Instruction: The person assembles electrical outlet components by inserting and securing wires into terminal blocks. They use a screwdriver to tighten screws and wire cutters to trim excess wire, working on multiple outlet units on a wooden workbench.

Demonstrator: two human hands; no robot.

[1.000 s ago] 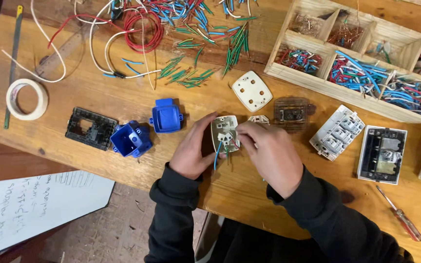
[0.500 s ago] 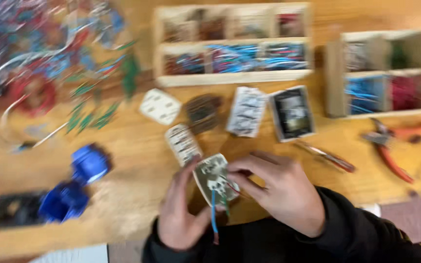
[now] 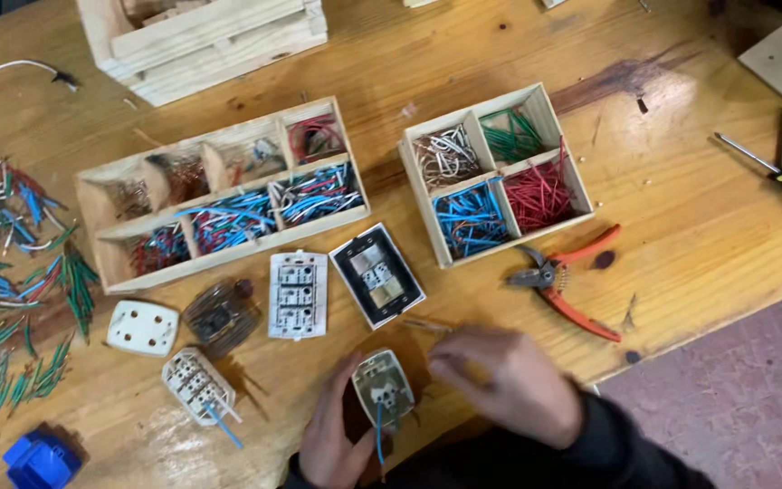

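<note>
My left hand [image 3: 335, 440] grips a small white socket module [image 3: 382, 388] near the table's front edge, with a blue wire [image 3: 379, 445] hanging out of its lower side. My right hand [image 3: 503, 380] hovers just right of the module, blurred, fingers bent toward it; whether it pinches anything I cannot tell. Just beyond the hands lie a black-framed switch plate [image 3: 377, 274] and a white switch module [image 3: 298, 294].
Two wooden divided trays [image 3: 100, 237] [image 3: 420, 195] hold sorted coloured wire pieces. Orange-handled pliers [image 3: 565, 281] lie to the right, a screwdriver [image 3: 776, 172] at far right. Loose wires [image 3: 20, 272], a white cover [image 3: 142, 327], another terminal block [image 3: 195, 385] and a blue box [image 3: 40, 460] sit left.
The view has swung to the right: the trays and pliers are now central. My right hand has come off the socket module and sits to its right; the left hand still holds it.
</note>
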